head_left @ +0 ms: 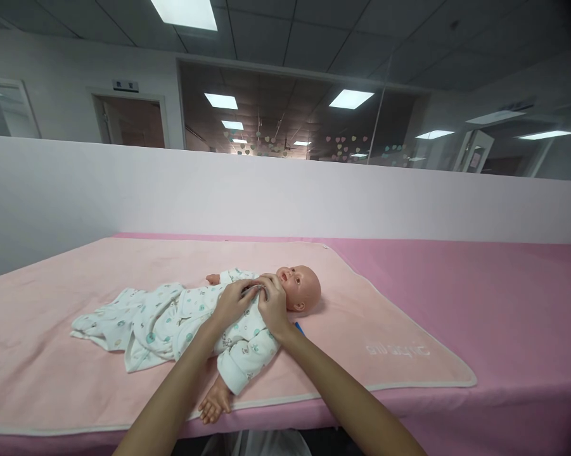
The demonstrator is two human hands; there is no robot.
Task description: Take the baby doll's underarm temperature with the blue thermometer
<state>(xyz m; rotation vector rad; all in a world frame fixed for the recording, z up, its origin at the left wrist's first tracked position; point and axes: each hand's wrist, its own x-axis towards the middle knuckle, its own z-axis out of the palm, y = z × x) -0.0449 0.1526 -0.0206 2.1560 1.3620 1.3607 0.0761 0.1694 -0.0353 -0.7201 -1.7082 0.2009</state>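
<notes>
A baby doll (304,288) lies on its back, its bald head toward the right. It wears a white baby outfit (164,316) with a green and grey print, whose lower part spreads flat to the left. At the upper chest, just below the chin, my left hand (234,301) is closed on the front of the outfit. Beside it my right hand (272,299) pinches the same cloth nearer the neck. The fingertips of both hands almost meet and hide the exact spot they grip. The doll's near arm rests toward me, with its bare hand (215,400) sticking out of the sleeve.
Under the doll is a light pink mat (352,335) with a pale border, spread over a darker pink table cover (518,316). A small blue item (299,327) shows partly behind my right wrist. A white partition (285,196) stands along the table's far side.
</notes>
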